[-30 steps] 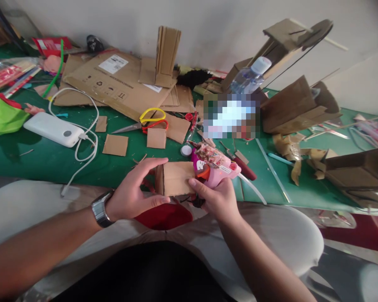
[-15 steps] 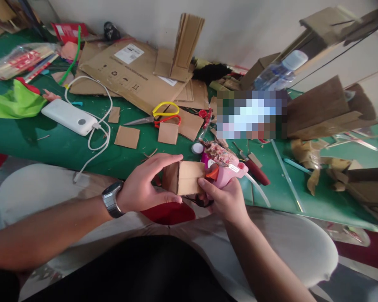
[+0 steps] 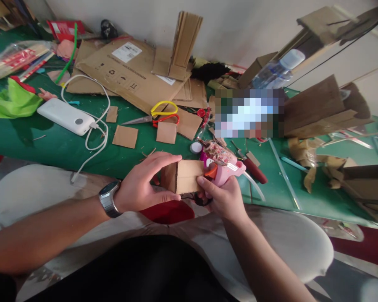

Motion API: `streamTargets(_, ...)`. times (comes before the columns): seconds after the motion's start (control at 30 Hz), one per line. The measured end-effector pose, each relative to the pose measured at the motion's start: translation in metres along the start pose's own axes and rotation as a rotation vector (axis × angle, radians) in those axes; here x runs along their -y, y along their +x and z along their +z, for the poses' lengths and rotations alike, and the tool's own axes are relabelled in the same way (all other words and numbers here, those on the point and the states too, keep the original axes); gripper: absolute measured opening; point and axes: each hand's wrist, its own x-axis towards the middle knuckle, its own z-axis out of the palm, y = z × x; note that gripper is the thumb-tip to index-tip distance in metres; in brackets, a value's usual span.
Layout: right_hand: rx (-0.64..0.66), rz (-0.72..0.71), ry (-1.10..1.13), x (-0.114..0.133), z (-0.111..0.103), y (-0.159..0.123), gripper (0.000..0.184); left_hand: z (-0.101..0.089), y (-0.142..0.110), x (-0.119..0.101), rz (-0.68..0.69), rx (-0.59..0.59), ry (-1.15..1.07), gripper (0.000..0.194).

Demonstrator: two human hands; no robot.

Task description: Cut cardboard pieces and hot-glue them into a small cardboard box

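A small cardboard box [image 3: 189,176] is held above my lap, at the table's near edge. My left hand [image 3: 148,180] grips it from the left, the index finger along its top edge and the thumb along its bottom edge. In my right hand [image 3: 225,197] is a pink glue gun [image 3: 228,172] with an orange trigger and crusted glue on its front; a pale glue stick [image 3: 255,186] sticks out of its back. The right thumb presses on the box's right end. The right hand's other fingers are mostly hidden behind the box and gun.
On the green table [image 3: 66,147] lie yellow-and-red-handled scissors [image 3: 164,115], cut cardboard squares [image 3: 125,136], a white power bank [image 3: 66,116] with its cable, and a flattened carton [image 3: 122,75]. A red-handled tool [image 3: 254,170], a water bottle [image 3: 277,69] and cardboard structures [image 3: 318,109] are to the right.
The whole view has shifted slightly, so things sit a little farther left. Both hands keep almost the same hold on the box and glue gun.
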Motion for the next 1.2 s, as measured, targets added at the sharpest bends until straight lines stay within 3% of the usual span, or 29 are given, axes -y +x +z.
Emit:
streamTargets(0.3,-0.136,-0.032,0.037,0.001,-0.002,0.000,0.056,-0.004,0.001,-0.001,-0.063,-0.040,-0.010,0.087)
streamTargets(0.53,-0.212,-0.134,-0.117,0.010,-0.009,0.008,0.049,-0.025,0.009,0.007,-0.131,-0.322,-0.179,0.100)
streamTargets(0.7,-0.152,-0.190,-0.200,0.020,-0.007,0.006,0.049,-0.035,0.015,0.007,-0.130,-0.391,-0.210,0.086)
streamTargets(0.9,-0.016,-0.130,-0.012,0.007,-0.013,0.002,0.050,-0.023,0.010,0.005,-0.211,-0.321,-0.237,0.087)
streamTargets(1.03,0.030,-0.078,0.177,0.004,-0.008,-0.001,0.053,-0.011,0.002,0.006,-0.240,-0.210,-0.179,0.087)
streamTargets(1.2,0.098,-0.025,0.259,0.006,-0.004,-0.004,0.053,-0.008,-0.002,0.008,-0.234,-0.126,-0.144,0.090)
